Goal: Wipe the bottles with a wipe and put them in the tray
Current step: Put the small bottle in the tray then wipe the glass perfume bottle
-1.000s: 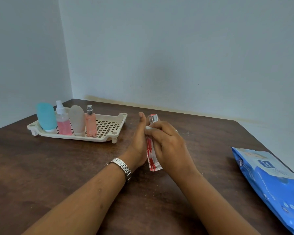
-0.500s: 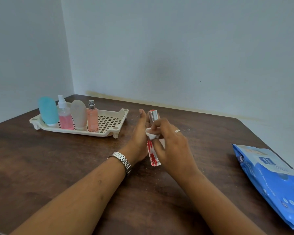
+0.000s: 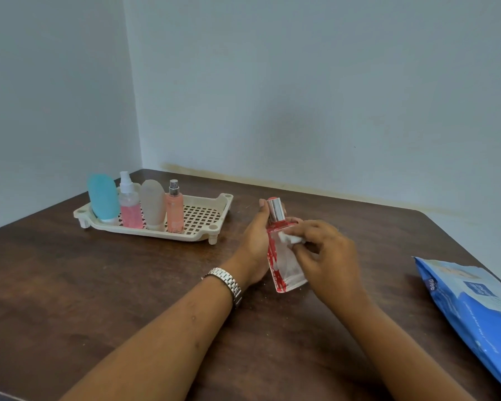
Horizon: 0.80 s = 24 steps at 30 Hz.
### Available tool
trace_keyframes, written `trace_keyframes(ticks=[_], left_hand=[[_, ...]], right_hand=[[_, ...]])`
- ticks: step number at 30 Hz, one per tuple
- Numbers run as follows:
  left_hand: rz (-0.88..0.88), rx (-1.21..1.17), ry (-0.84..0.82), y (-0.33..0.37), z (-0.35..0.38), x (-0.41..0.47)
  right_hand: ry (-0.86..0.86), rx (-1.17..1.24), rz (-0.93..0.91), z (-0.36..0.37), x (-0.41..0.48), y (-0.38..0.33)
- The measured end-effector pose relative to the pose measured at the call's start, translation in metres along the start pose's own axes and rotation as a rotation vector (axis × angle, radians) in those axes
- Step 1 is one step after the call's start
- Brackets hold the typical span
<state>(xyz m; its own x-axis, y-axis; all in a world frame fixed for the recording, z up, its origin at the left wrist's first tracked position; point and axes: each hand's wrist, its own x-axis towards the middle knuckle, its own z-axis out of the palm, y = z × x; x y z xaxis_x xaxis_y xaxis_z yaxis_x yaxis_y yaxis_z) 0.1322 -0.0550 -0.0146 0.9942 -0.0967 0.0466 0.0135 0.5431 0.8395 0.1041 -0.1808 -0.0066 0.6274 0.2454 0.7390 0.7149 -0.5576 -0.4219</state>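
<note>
We are in the wiping step, on what looks like the last bottle. Our left hand (image 3: pixel 255 244) grips the bottle (image 3: pixel 284 264) from its left side. The thumb stands up beside the silver cap and the fingertips show round the far side. The bottle is clear with red print. It tilts with the cap away from us and the base towards us, low over the table (image 3: pixel 99 285). We cannot tell whether the base touches the wood.

Our right hand (image 3: pixel 327 256) pinches a small bunched wipe (image 3: pixel 292 238) between thumb and fingers and presses it on the front of the bottle, just below the neck. The lower front and the base show no wipe on them, so we judge the rubbing only partly done.

The tray (image 3: pixel 156 233) sits well apart to the left, near the wall corner. Four bottles stand upright in a row in its left part: blue (image 3: pixel 103 198), pink spray (image 3: pixel 129 205), frosted (image 3: pixel 153 204) and peach spray (image 3: pixel 174 208). Bare grid shows to the right of the peach one.

Next, we would carry the wipe down the front and round the sides. That calls for the left hand to turn the bottle in its grip. Then the left hand can stand the bottle upright on that bare grid, beside the peach spray and without knocking the row. The wipes pack (image 3: pixel 475 308) lies at the right edge.
</note>
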Motion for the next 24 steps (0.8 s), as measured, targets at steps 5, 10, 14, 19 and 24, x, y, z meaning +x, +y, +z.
trace_keyframes(ticks=[5, 10, 14, 19, 24], left_hand=[[-0.005, 0.01, 0.056, 0.003, 0.0, -0.004], [0.013, 0.023, 0.069, 0.002, 0.0, -0.003], [-0.014, 0.025, 0.079, 0.001, 0.001, -0.001], [0.009, 0.028, 0.126, 0.001, -0.002, -0.002], [-0.022, 0.054, 0.11, 0.001, -0.001, -0.002]], right_hand=[[0.0, -0.008, 0.005, 0.006, 0.003, -0.006], [-0.095, -0.007, -0.027, 0.001, -0.007, -0.002], [0.011, 0.049, 0.126, -0.001, 0.002, 0.007], [-0.12, -0.017, -0.014, 0.002, -0.007, -0.007], [-0.069, 0.089, 0.189, -0.006, -0.001, 0.011]])
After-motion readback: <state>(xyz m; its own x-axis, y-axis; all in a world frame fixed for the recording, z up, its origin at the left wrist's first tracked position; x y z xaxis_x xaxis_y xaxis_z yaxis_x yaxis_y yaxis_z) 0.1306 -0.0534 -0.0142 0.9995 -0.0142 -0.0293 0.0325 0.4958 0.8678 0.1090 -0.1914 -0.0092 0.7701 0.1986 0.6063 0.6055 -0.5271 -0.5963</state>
